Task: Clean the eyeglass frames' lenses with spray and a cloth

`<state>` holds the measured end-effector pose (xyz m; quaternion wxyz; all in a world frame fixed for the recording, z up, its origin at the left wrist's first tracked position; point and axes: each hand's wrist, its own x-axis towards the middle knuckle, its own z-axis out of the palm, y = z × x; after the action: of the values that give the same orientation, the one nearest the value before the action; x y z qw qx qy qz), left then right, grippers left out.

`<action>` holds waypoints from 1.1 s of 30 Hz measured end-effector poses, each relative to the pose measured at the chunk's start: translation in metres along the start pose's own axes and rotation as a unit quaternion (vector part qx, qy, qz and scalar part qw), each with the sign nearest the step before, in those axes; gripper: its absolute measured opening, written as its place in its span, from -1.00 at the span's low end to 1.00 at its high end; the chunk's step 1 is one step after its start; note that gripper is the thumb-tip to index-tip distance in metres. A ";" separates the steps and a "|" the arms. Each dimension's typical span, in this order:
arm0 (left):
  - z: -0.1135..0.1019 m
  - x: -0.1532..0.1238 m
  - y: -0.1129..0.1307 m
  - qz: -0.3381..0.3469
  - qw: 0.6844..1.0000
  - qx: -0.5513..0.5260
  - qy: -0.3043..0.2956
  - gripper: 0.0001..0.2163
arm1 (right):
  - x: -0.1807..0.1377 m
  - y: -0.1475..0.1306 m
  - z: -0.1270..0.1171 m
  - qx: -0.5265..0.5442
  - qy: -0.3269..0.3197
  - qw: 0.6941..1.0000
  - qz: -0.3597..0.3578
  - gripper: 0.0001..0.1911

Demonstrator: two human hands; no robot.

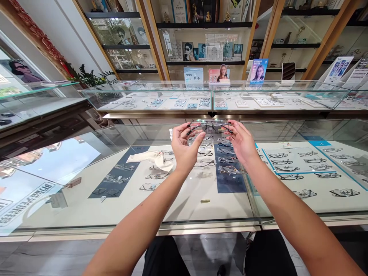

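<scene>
A pair of eyeglasses (pixel 212 125) with a thin dark frame and clear lenses is held up above the glass display case, between my two hands. My left hand (pixel 185 147) is closed on its left side, thumb pointing up and to the right. At the other side, the fingers of my right hand (pixel 240 138) pinch the frame near the temple arm. On the glass, left of my left hand, lies a crumpled cream cloth (pixel 151 158). A small white bottle-like object (pixel 171 133) shows partly behind my left hand.
Beneath the glass top of the display case (pixel 184 214), several rows of eyeglasses (pixel 225 160) rest on white and dark blue panels. Another glass case (pixel 161 90) runs across behind, carrying upright cards (pixel 258 71). Shelves (pixel 204 63) line the back wall.
</scene>
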<state>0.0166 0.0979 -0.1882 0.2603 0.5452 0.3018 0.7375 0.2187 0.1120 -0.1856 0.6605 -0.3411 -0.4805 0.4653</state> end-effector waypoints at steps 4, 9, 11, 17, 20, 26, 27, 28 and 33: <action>-0.002 0.005 -0.002 -0.067 0.997 -0.024 -0.005 -0.39 | 0.000 0.000 0.002 -0.048 0.016 0.999 -0.019 -0.66; 0.000 0.011 -0.004 -0.229 0.964 -0.133 -0.018 -0.40 | -0.010 -0.004 0.010 -0.121 -0.026 0.988 -0.087 -0.64; 0.000 0.012 -0.002 -0.280 0.945 -0.165 -0.031 -0.45 | -0.015 -0.007 0.013 -0.159 -0.039 0.979 -0.123 -0.63; 0.000 0.012 0.007 -0.430 0.862 -0.253 -0.092 -0.66 | -0.026 -0.018 0.018 -0.234 -0.071 0.945 -0.218 -0.78; 0.000 0.010 0.007 -0.482 0.814 -0.297 -0.125 -0.70 | -0.028 -0.020 0.020 -0.236 -0.077 0.937 -0.246 -0.81; -0.002 0.009 0.002 -0.541 0.784 -0.264 -0.154 -0.70 | -0.028 -0.019 0.022 -0.225 -0.062 0.943 -0.238 -0.76; -0.003 0.009 0.002 -0.544 0.784 -0.254 -0.158 -0.69 | -0.029 -0.018 0.022 -0.224 -0.056 0.943 -0.240 -0.77; -0.004 0.010 0.001 -0.544 0.785 -0.246 -0.162 -0.68 | -0.029 -0.018 0.022 -0.225 -0.050 0.942 -0.243 -0.77; -0.003 0.010 0.003 -0.527 0.796 -0.217 -0.207 -0.64 | -0.033 -0.021 0.025 -0.241 -0.031 0.934 -0.262 -0.85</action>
<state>0.0105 0.1020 -0.1803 0.7761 0.3707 0.3136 0.4023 0.1974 0.0742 -0.1695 0.6418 -0.3370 -0.6709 0.1563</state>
